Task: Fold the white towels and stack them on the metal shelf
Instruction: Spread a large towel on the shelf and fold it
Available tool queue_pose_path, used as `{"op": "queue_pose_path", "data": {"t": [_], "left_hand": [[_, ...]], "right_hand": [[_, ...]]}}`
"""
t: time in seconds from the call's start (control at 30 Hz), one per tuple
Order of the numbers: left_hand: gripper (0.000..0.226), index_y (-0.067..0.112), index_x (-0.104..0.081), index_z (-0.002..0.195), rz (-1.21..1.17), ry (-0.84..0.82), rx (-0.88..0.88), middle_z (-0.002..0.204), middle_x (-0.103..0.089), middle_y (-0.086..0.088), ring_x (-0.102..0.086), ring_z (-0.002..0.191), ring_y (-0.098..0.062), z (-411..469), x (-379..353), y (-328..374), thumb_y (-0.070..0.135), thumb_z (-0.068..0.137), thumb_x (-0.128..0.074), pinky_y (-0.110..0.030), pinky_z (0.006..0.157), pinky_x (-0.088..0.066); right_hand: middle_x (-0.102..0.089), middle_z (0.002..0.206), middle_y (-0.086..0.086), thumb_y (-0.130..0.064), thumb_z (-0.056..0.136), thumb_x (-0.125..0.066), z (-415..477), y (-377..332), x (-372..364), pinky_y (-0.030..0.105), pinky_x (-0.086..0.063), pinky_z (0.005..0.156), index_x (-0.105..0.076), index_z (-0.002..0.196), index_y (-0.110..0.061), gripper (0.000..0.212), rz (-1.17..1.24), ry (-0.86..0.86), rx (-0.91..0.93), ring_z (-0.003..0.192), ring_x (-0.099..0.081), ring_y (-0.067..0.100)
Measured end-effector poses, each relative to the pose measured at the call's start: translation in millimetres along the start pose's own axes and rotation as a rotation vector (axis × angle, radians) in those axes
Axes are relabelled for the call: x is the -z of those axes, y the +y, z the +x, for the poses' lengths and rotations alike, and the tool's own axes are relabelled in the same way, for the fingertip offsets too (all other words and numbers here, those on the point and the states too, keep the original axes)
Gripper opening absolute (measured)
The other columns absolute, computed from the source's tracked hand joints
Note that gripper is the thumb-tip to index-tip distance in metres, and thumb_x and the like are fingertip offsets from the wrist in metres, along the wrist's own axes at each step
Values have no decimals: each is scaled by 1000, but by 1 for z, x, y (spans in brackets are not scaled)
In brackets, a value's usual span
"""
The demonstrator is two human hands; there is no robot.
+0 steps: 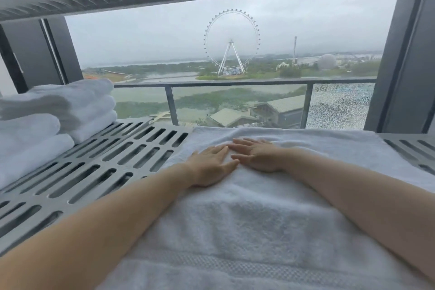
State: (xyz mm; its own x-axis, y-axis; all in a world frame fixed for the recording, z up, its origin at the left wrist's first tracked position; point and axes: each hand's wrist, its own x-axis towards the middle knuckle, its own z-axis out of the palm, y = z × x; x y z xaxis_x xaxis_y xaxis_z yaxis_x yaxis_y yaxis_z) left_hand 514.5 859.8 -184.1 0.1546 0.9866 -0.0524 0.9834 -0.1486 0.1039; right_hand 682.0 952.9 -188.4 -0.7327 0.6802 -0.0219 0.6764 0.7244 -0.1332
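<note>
Ahead I see a wide glass window point(164, 37) framed by dark grey metal uprights point(404, 54); beyond it a glass balcony railing with a grey metal top rail point(235, 83); a white Ferris wheel point(231, 41) stands over water and greenery; flat overcast daylight fills everything.

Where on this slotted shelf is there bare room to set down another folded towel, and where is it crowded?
Bare metal shelf lies between the folded towel stack at far left and the spread towel under the left hand and right hand. A narrow bare strip shows at the right edge. The left corner and the middle are taken.
</note>
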Motion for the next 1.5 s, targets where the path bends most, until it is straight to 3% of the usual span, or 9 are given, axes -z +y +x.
{"op": "queue_pose_path", "data": {"t": [0.3,0.5,0.77,0.97,1.13,1.23,1.33,1.4,1.5], "left_hand": [[71,24,-9,148,-7,40,-5,157,-6,5,-3,143,-11,31,2,-25,64,90,-12,-48,116,-7],[72,27,-3,148,22,28,-7,157,-1,6,1,143,-12,34,-1,-30,67,88,-14,-49,116,-3],[54,31,-8,147,-28,1,-62,157,-2,9,1,143,-9,79,11,-26,50,97,-17,-49,116,-1],[67,41,-3,145,-6,2,-9,156,2,12,4,143,-9,95,3,-40,71,86,-12,-53,114,0],[63,37,-4,146,119,39,-34,157,0,11,1,144,-12,87,11,-30,64,90,-13,-56,114,-3],[55,35,-10,146,66,104,-181,157,-6,9,-2,143,-11,78,14,-10,55,95,-14,-49,116,-4],[59,37,-8,146,42,-46,-200,157,-2,9,-1,143,-10,60,6,5,60,92,-14,-49,116,-3],[62,35,-10,147,85,18,-172,157,-4,10,-2,143,-11,48,11,6,62,91,-12,-51,115,-3],[69,31,-16,147,-106,91,-211,156,-12,10,-7,142,-8,21,25,6,64,87,-13,-31,113,-2]], "right_hand": [[-7,155,-14,-60,92,-17,1,6,0,45,1,116,-11,145,-39,57,17,21,20,142,-2,5],[0,156,-13,-59,92,-21,8,17,8,35,0,116,-11,146,-36,59,30,-30,-17,142,-1,6],[-21,154,-8,-50,95,-31,-6,20,0,24,-11,109,-29,143,-27,53,132,188,29,139,-19,8],[0,155,-17,-65,87,-11,-54,96,13,50,4,114,-8,143,-45,60,-20,-18,-238,142,4,5],[1,156,-14,-70,81,-6,-64,106,17,46,2,116,-7,145,-38,72,-36,34,-239,141,5,3],[-4,154,-19,-76,76,-7,-63,91,12,33,6,113,-10,142,-47,73,2,12,-116,140,0,1],[-3,156,-11,-68,86,-12,-69,90,19,43,-3,117,-9,145,-40,66,-115,-11,-297,142,-1,8],[-4,156,-10,-62,90,-13,-74,80,25,42,-7,117,-10,146,-36,62,-171,45,-345,143,-6,12],[-11,154,-16,-70,83,-12,-93,40,22,31,-10,111,-16,143,-44,65,-4,107,-137,140,-14,7]]}}
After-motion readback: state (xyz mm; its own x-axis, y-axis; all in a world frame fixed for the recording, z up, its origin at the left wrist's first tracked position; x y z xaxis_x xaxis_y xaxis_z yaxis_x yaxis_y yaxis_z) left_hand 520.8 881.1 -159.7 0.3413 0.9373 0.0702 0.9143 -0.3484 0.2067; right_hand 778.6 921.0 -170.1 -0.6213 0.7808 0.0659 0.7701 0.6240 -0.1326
